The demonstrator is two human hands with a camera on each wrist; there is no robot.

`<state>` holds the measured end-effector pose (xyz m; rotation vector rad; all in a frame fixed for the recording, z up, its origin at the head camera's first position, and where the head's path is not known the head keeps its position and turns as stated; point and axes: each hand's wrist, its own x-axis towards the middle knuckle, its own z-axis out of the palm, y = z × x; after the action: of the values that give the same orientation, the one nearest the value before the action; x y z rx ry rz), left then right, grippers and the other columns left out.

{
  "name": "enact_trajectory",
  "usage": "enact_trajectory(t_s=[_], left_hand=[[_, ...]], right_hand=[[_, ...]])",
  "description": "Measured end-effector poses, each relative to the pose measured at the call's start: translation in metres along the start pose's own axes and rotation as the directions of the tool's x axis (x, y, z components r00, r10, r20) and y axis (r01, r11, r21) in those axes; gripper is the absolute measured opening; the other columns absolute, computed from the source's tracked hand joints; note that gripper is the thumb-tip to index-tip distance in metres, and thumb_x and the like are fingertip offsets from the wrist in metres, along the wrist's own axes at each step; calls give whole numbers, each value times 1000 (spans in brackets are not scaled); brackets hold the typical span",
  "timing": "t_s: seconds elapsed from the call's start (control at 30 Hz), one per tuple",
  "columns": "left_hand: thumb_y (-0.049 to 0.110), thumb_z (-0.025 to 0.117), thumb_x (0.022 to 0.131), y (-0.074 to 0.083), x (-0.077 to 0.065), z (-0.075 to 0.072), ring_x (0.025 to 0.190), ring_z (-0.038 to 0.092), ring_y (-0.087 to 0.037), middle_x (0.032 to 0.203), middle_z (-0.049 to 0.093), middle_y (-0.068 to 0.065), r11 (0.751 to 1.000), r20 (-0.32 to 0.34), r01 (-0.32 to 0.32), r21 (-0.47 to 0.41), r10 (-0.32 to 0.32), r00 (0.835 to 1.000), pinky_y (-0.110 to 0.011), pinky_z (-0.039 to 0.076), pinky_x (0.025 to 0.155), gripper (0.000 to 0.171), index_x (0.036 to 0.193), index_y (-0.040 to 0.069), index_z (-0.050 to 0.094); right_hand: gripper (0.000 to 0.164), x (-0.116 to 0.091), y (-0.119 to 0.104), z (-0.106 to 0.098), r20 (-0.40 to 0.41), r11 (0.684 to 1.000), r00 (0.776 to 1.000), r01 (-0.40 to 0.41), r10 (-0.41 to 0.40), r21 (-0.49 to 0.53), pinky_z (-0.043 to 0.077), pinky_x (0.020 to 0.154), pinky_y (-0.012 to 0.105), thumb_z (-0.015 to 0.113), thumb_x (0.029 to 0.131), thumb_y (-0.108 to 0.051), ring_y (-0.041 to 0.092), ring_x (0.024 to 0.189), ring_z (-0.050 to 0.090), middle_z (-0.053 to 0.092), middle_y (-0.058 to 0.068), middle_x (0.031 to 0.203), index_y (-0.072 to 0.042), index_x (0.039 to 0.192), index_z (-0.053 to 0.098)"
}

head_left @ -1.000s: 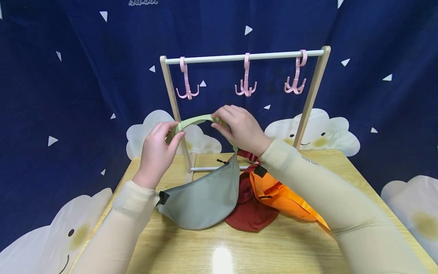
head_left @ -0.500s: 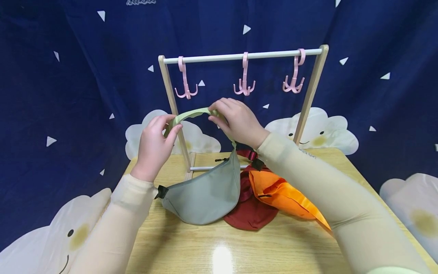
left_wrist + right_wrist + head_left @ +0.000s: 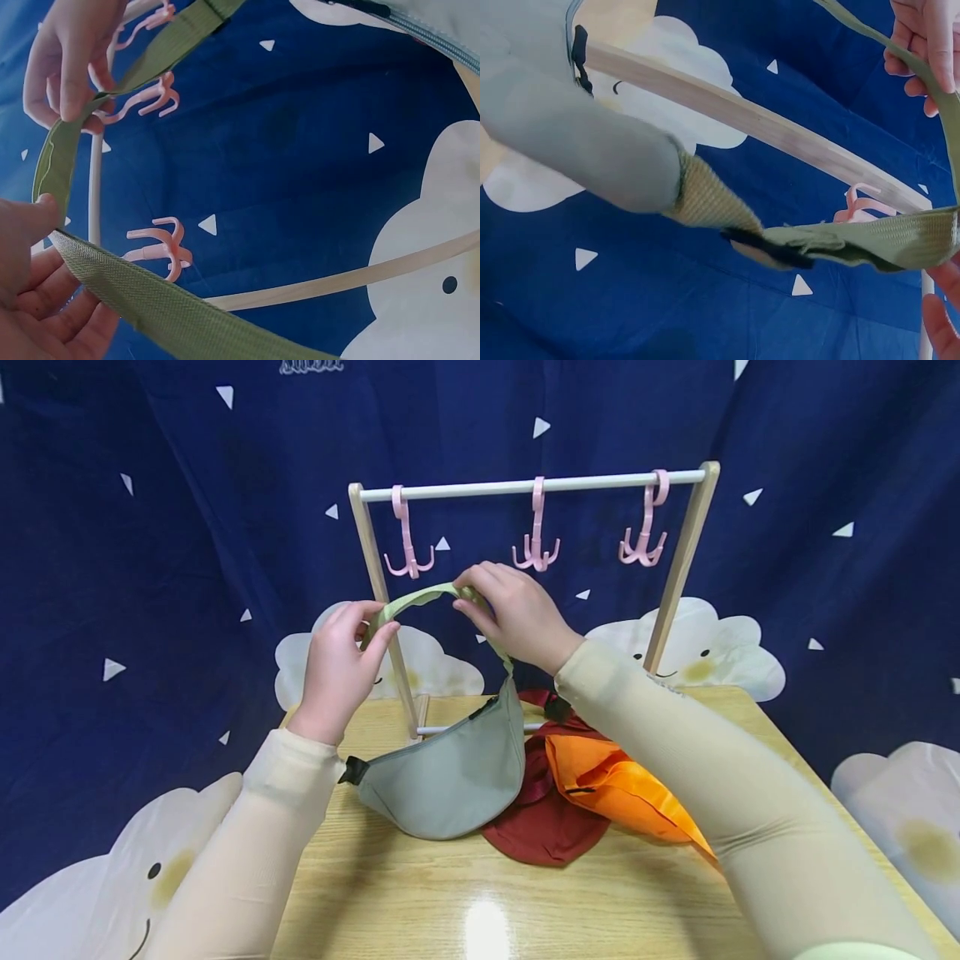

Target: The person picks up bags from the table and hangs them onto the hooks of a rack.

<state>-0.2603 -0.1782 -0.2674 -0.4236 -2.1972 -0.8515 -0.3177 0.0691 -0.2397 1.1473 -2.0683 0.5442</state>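
Note:
A grey-green waist bag [image 3: 450, 777] with a light green strap [image 3: 420, 597] hangs between my two hands in the head view. My left hand [image 3: 339, 664] pinches the strap at its left bend. At the strap's upper right, my right hand [image 3: 517, 614] pinches it between thumb and fingers. Webbing of the strap [image 3: 150, 304] runs from my left thumb across the left wrist view. In the right wrist view the bag's end [image 3: 622, 169] joins the strap beside a black slider [image 3: 769, 249]. A black buckle [image 3: 354, 770] sits at the bag's left tip.
Behind the hands stands a wooden rack [image 3: 684, 560] with a white bar [image 3: 480, 489]. Three pink hooks [image 3: 534, 547] hang from it. A dark red bag [image 3: 551, 831] and an orange bag [image 3: 622, 793] lie on the wooden table [image 3: 420, 902], right of the grey-green bag.
Both hands have risen toward the hooks, still holding the strap. The grey-green bag has come up with them, its lower edge higher than before.

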Motion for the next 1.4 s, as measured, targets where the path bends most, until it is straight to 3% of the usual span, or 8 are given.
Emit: enact_trajectory(t_s=[0.3,0.83,1.4], left_hand=[[21,71,99,-1,5,1,83,59,-24,102,68,-13,999,-25,28,-23,-29,999,-26,44,71,28,119,1,70],[27,70,99,1,18,-1,88,58,-19,106,67,-10,986,-10,133,-97,-135,991,-23,47,76,34,124,4,68],[26,70,99,-8,31,12,86,60,-17,109,70,-13,957,-75,211,-199,-230,970,-17,45,74,32,122,4,70]], right_hand=[[20,6,3,3,-12,1000,1000,-5,5,-4,51,83,33,62,104,-23,23,86,59,66,7,99,-6,115,63],[23,17,2,6,-8,996,997,-83,83,21,52,82,32,62,104,-24,26,87,59,65,8,101,-5,117,62],[26,29,5,18,2,976,978,-206,207,65,51,84,33,62,104,-26,23,89,59,66,8,100,-5,120,63]])
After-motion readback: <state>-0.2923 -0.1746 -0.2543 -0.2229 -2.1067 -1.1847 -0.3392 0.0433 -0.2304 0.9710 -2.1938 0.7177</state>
